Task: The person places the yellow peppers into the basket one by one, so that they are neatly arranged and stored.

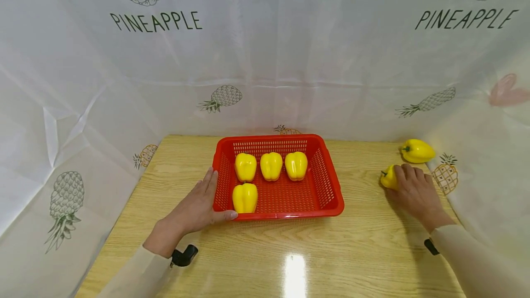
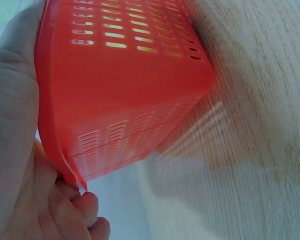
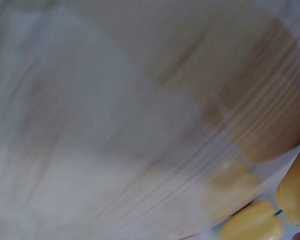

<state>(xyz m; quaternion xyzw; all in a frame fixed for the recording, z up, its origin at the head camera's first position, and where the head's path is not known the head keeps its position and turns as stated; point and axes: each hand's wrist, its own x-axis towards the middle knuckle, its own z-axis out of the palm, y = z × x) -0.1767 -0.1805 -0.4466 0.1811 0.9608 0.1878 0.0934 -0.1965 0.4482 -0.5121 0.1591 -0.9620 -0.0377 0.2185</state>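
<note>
A red plastic basket [image 1: 290,215] with slotted walls stands on the table. Four yellow bell peppers sit inside: three in a back row, and one pepper [image 1: 245,197] at the front left. My left hand [image 1: 194,206] rests at the basket's near left corner, thumb along the front rim and extended fingers against the left side. Far to the right, my right hand [image 1: 416,192] grips another yellow bell pepper [image 1: 388,177] from above, its stem pointing left. Behind that hand lies one more yellow bell pepper [image 1: 418,151] on its side.
The light wood table [image 1: 248,256] carries everything. White sheeting [image 1: 265,59] printed with pineapples rises behind it and on both sides. In the right wrist view, yellow peppers show only at the lower right, beside the glossy tabletop [image 3: 115,150].
</note>
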